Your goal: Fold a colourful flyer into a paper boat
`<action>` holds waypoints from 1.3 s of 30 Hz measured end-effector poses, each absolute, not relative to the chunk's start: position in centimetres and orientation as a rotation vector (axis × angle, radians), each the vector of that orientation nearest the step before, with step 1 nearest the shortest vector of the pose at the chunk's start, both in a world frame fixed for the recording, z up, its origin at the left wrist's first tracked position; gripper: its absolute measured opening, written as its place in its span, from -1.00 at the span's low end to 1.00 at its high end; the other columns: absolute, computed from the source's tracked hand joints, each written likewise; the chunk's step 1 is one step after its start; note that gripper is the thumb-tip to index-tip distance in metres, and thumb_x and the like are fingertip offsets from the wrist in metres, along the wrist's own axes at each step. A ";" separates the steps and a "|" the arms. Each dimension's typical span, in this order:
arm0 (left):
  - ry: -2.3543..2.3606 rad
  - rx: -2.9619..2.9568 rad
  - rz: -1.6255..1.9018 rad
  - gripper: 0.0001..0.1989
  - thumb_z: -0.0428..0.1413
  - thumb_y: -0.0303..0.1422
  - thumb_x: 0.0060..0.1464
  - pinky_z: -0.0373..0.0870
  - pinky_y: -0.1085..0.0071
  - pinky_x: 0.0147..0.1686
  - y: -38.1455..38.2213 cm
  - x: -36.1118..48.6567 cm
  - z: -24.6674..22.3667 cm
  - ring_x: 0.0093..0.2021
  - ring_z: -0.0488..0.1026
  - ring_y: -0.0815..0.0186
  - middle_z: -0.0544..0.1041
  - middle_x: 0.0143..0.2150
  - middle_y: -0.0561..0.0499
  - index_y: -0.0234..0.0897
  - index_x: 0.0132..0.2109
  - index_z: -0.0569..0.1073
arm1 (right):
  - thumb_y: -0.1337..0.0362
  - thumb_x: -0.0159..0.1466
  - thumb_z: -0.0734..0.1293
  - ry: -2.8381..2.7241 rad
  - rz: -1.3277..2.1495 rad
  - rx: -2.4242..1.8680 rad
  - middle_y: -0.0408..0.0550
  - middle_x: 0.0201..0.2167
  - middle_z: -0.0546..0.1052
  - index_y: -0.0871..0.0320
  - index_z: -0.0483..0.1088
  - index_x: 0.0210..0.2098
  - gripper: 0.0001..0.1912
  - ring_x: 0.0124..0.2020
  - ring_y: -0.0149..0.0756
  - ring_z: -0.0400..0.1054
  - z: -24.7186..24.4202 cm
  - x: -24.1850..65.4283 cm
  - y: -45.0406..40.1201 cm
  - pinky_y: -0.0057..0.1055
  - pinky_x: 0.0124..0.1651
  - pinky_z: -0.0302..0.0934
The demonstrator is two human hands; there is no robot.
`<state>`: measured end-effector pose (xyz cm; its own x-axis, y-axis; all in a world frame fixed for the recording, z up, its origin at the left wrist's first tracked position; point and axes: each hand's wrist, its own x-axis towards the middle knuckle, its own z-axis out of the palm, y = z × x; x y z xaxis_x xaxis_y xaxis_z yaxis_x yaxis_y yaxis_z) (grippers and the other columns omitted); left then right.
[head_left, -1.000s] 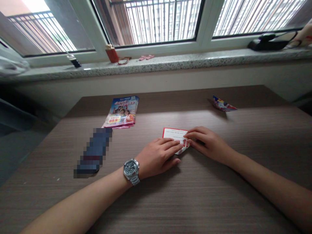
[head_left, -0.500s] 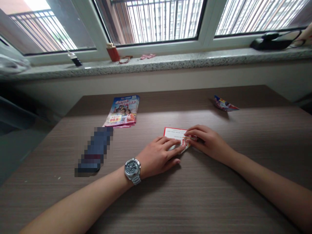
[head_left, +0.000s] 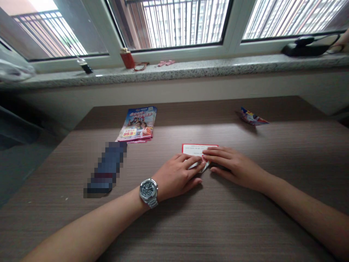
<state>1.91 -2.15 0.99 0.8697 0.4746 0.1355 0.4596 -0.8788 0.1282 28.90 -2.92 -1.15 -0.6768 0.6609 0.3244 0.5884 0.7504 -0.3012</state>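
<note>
A small folded paper leaflet [head_left: 192, 149], white with a red edge and printed text, lies on the table under both hands. My left hand [head_left: 178, 174], with a steel watch [head_left: 148, 191] on its wrist, rests flat on the leaflet's near left part, fingers spread. From the right, my right hand [head_left: 231, 163] lays its outstretched fingers over the leaflet's right part, thumb apart. The two hands' fingertips nearly meet, and much of the leaflet's lower and right side is hidden beneath them.
A stack of colourful flyers [head_left: 138, 123] lies at the back left, with a blurred-out dark object [head_left: 107, 167] nearer. At the back right stands a folded paper piece [head_left: 253, 118]. On the sill are a red container [head_left: 127, 59] and a black device [head_left: 305, 49].
My right hand has gone from pinching the leaflet's raised fold to lying flatter, fingers stretched over it. The fold now looks pressed down. My left hand has stayed in place.
</note>
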 end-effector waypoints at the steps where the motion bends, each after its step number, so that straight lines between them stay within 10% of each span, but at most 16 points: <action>1: 0.721 2.954 0.256 -0.49 -0.05 -0.14 0.37 0.35 0.06 0.18 -2.1 1.8 1.0 0.19 0.34 0.05 0.36 0.29 -0.11 -0.23 0.35 0.25 | 0.27 0.39 0.29 -2.543 0.240 -0.950 0.05 0.24 0.44 0.05 0.33 0.25 -0.56 0.29 -0.07 0.25 -1.2 28.9 -2.9 -0.01 0.31 0.19; 39: 0.605 2.896 0.255 -0.50 -0.01 -0.07 0.33 0.33 0.02 0.22 -1.5 0.9 1.2 0.26 0.31 0.03 0.32 0.35 -0.09 -0.14 0.32 0.31 | 0.23 0.39 0.30 -2.686 0.202 -0.835 0.04 0.32 0.34 0.07 0.16 0.38 -0.41 0.33 -0.09 0.21 -0.8 29.3 -3.2 0.01 0.35 0.14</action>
